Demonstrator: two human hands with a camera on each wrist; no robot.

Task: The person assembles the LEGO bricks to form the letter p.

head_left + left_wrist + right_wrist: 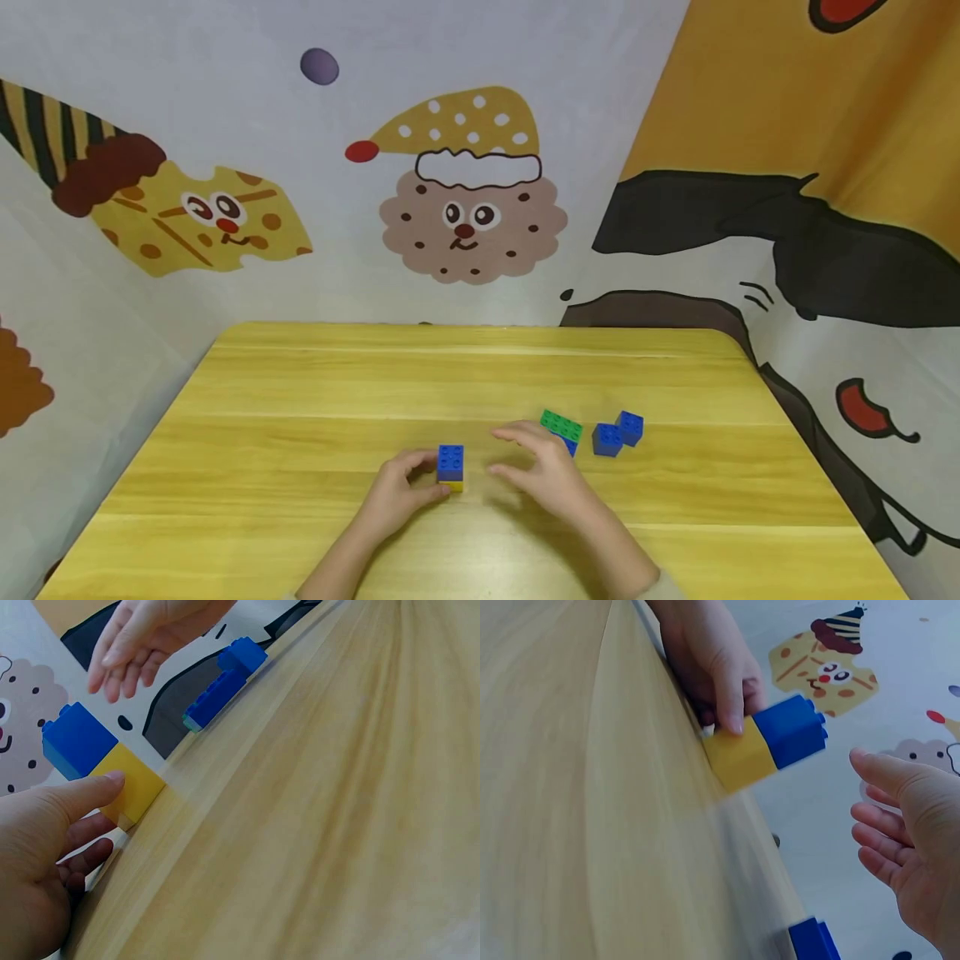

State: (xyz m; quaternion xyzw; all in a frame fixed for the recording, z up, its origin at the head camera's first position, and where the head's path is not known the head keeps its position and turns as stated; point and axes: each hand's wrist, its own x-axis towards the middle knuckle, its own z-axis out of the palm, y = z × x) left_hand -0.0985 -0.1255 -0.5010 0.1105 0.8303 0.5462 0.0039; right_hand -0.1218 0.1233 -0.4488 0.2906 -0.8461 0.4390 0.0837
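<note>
Head view, left hand: the left hand (397, 493) has its fingers and thumb curled round the lower, yellow half of the blue-on-yellow block stack (450, 467), which stands on the table (300, 433).
Left wrist view, grip: the thumb (90, 791) presses the yellow side of the stack (101, 765); the other fingers curl behind it.
Right hand: the right hand (543, 471) is empty, fingers relaxed and slightly spread, palm turned toward the stack, not touching it.
Key relation: the stack lies at about 9 o'clock from the right hand, near it but apart; its long axis is upright, blue above yellow. The left hand is the nearer one, already on it.
Loose blocks: a green block (561, 425) sits on a blue block (570, 445) just behind the right fingers at 1 o'clock; two more blue blocks (618, 433) lie at 2 o'clock, touching each other.
Surface: yellow wood-grain tabletop with rounded far corners.
Room: cloth backdrops (480, 192) printed with cartoon cookie faces at 12 o'clock, orange and black shapes at 3 o'clock.
</note>
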